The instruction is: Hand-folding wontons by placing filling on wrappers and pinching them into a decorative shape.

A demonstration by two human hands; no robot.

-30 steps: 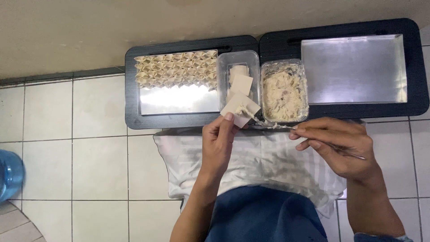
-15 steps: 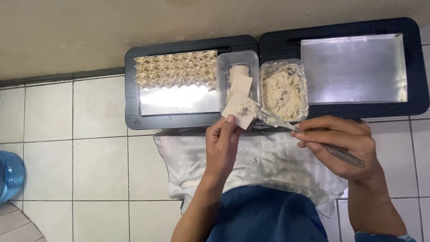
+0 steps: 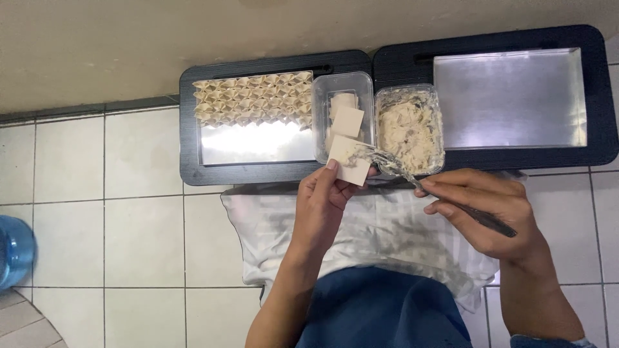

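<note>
The left hand (image 3: 322,200) pinches a wrapper (image 3: 350,162) above the cloth (image 3: 387,232), the right hand (image 3: 487,206) grips a fork (image 3: 412,177) whose tines blur against it, beside tubs of wrappers (image 3: 343,116) and filling (image 3: 409,129).

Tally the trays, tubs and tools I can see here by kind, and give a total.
Black-rimmed metal trays: 2 (left tray, right tray)
Clear plastic tubs: 2 (wrapper tub, filling tub)
Forks: 1 (fork, in the right hand)
Total: 5
</note>
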